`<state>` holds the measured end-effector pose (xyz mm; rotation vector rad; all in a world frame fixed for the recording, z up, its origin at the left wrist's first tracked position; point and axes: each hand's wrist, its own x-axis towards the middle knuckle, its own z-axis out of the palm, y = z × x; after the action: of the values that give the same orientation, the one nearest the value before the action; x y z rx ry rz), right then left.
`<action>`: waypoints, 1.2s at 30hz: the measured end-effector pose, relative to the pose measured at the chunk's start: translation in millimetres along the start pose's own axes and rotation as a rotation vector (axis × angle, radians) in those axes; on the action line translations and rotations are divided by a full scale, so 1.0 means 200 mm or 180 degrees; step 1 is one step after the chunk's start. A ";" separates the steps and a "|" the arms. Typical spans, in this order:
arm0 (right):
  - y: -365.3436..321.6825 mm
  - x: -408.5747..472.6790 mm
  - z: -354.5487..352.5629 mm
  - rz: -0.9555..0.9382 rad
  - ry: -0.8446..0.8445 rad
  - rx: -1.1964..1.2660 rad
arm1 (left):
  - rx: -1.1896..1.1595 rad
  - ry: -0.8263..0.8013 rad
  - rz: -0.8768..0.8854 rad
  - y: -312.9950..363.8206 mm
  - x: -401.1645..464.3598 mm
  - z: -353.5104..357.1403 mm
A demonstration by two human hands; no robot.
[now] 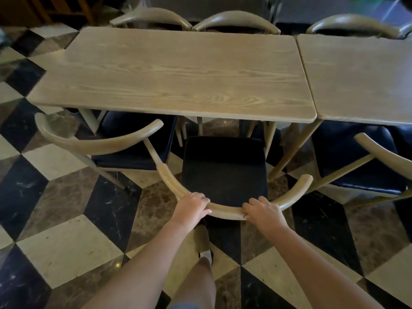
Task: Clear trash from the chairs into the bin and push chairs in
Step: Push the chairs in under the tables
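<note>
A wooden chair with a curved backrest (pixel 225 211) and a black seat (pixel 224 168) stands in front of me, its seat just short of the wooden table (pixel 178 72). My left hand (pixel 193 205) grips the backrest left of centre. My right hand (pixel 263 209) grips it right of centre. The black seat has nothing on it. No trash and no bin are in view.
A second chair (pixel 98 139) stands to the left, partly under the table, and a third chair (pixel 365 161) is at the right under a second table (pixel 356 76). More chairs (pixel 236 21) line the far side. The floor is checkered tile (pixel 66 248). My leg (pixel 198 273) is below the chair.
</note>
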<state>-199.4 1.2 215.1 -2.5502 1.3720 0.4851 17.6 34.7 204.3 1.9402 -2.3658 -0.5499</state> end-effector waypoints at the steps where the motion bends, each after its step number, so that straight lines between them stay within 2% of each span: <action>1: 0.03 0.05 -0.02 -0.0003 -0.0011 -0.0013 | -0.0011 -0.0002 0.0007 -0.02 0.05 -0.02; 17: 0.29 0.59 -0.24 0.0045 -0.0177 -0.0023 | 0.0202 0.0087 0.0151 -0.26 0.64 -0.16; 22: 0.36 0.74 -0.30 -0.0049 -0.0023 -0.0007 | 0.0184 0.0203 0.0114 -0.33 0.79 -0.22; 30: 0.38 0.75 -0.32 -0.0118 -0.0010 0.0050 | 0.0234 0.0179 0.0150 -0.35 0.80 -0.24; 36: 0.35 0.76 -0.38 0.0010 -0.0039 0.0240 | 0.0180 -0.0124 -0.0063 -0.30 0.81 -0.25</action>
<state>-165.5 -179.7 225.9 -2.4814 1.3635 0.4403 51.1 -141.6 202.9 1.9962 -2.4136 -0.5326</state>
